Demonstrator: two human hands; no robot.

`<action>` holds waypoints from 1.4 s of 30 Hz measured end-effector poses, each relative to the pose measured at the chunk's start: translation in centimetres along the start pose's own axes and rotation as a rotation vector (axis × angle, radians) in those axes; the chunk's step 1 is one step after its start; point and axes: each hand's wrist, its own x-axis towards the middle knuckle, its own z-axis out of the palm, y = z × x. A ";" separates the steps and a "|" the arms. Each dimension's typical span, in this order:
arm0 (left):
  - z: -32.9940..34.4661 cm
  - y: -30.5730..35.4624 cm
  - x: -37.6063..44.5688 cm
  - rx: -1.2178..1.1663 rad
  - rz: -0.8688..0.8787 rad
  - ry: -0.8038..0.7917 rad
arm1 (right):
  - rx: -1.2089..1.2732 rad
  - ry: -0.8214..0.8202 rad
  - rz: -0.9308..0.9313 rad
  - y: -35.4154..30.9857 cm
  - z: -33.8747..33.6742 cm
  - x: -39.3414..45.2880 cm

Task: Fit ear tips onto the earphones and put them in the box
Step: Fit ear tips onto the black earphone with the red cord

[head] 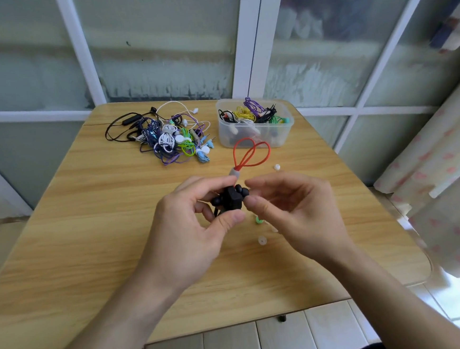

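Observation:
Above the middle of the wooden table [91, 240], my left hand [189, 227] grips a black earphone set [230, 197] with round black tips; red cable loops [250, 154] stick up from it. My right hand [289, 211] pinches one black ear tip on the right side of the earphone with thumb and forefinger. A clear plastic box [256, 136] holding several coiled earphones stands at the back right. A tangled pile of earphones [171, 139] lies at the back centre.
Loose ear tips lie on the table: a white one [277, 167] right of the red loops, a green one [259, 220] under my right hand, another white one [261, 240] nearer me. Windows stand behind the table, a curtain [444, 185] at the right.

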 end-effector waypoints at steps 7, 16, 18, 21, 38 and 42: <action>0.6 -0.1 -0.3 0.088 0.049 0.046 | 0.106 0.069 0.065 -0.4 0.8 -0.2; 1.9 0.8 -0.9 0.299 0.257 0.203 | 0.845 -0.074 0.586 -1.2 1.6 -0.3; 1.8 0.9 -0.9 0.296 0.244 0.182 | 0.833 -0.088 0.591 -1.2 1.2 -0.2; 1.0 0.9 -0.7 0.219 0.155 0.075 | 0.738 -0.112 0.585 -1.1 0.3 0.0; 0.2 0.3 -0.4 -0.065 -0.073 -0.196 | 0.115 -0.136 0.182 -0.6 -1.4 0.3; 0.7 0.4 -0.8 0.040 -0.021 -0.112 | 0.270 -0.125 0.241 -0.2 -0.9 0.0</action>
